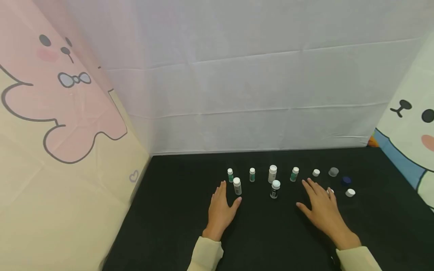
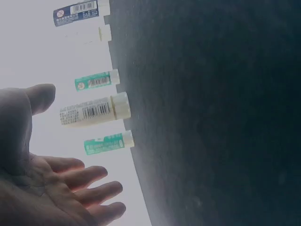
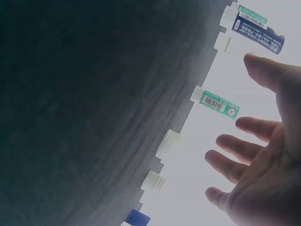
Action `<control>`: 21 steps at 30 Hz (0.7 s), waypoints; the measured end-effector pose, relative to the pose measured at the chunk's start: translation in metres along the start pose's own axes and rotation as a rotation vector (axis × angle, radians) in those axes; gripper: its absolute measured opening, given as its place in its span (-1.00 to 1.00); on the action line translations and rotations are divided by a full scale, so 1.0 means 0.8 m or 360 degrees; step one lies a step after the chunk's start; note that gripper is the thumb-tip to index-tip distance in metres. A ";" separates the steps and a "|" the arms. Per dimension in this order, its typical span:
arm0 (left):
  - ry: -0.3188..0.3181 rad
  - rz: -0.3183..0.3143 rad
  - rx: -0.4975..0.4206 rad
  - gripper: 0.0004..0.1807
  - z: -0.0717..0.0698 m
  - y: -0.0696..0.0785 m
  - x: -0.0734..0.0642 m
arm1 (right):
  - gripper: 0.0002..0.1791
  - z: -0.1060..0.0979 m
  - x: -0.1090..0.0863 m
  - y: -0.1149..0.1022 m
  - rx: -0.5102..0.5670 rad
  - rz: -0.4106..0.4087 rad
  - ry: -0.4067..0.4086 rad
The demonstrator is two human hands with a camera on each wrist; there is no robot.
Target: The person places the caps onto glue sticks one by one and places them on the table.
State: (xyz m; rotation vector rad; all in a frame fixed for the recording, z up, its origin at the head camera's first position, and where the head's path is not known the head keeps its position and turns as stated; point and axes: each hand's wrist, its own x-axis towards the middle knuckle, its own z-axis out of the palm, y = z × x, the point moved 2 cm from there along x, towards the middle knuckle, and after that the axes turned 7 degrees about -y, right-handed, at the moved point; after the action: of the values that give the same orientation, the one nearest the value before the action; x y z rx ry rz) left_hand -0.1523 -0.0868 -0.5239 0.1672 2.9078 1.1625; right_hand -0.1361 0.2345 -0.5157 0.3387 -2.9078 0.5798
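Place: makeshift work booth; wider room type unclear
Back: creased white sheet
Left side: pink cartoon-animal cloth
Right side: white cartoon-animal cloth
Work surface: black tabletop

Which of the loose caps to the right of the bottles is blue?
The dark blue cap, between the greyish cap and the rightmost white cap; the rest are all white or greyish.

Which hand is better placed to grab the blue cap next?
Probably the right hand: empty and much closer to the blue cap. The left hand is empty too, but farther off, beside a white bottle.
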 end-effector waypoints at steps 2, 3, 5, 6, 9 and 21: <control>0.0010 -0.0018 -0.0032 -0.14 0.002 0.001 0.000 | -0.12 0.000 0.000 0.002 -0.0003 -0.0006 0.0023; 0.0019 -0.0025 -0.0045 -0.14 0.003 0.002 0.001 | -0.13 -0.001 -0.001 0.002 -0.0007 -0.0006 0.0030; 0.0050 -0.0034 -0.0066 -0.16 0.005 0.004 0.002 | -0.14 0.000 0.000 0.004 -0.0011 -0.0005 0.0035; 0.0069 -0.0040 -0.0071 -0.18 0.006 0.005 0.002 | -0.15 0.000 -0.001 0.005 -0.0013 -0.0005 0.0040; 0.0153 -0.0040 -0.0057 -0.22 0.007 0.007 0.004 | -0.17 0.000 0.000 0.008 -0.0025 -0.0010 0.0050; 0.0325 -0.0104 -0.0035 -0.34 0.011 0.015 0.012 | -0.24 0.002 0.002 0.019 -0.0037 -0.0047 0.0127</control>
State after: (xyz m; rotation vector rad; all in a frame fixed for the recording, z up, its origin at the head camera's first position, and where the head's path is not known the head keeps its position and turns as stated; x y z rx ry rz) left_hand -0.1604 -0.0708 -0.5219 -0.0503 3.0448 1.2716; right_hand -0.1418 0.2472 -0.5225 0.3472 -2.8261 0.5416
